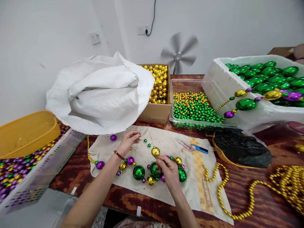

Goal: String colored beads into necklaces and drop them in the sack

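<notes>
My left hand [129,141], a brown bead bracelet at its wrist, is raised over the cloth [190,190]. Its fingertips are pinched together on what looks like a small purple bead [140,135]. To the right, the thumb and fingers of my right hand [169,169] close on the underside of a shiny gold bead [155,152]. A thin needle or wire [151,138] sticks up from that bead. Below both hands a string of green, purple and gold beads [138,172] lies across the cloth, partly hidden by my right hand. Small green beads [145,140] and a purple bead [113,137] lie loose.
A white sack [104,104], a carton of gold beads [158,112] and a clear tray [190,122] stand behind. Green beads fill a foam box [263,110]. Tweezers [184,144], a blue-handled tool [199,148], gold bead chain [249,209] and a black-lined basket [239,150] lie right.
</notes>
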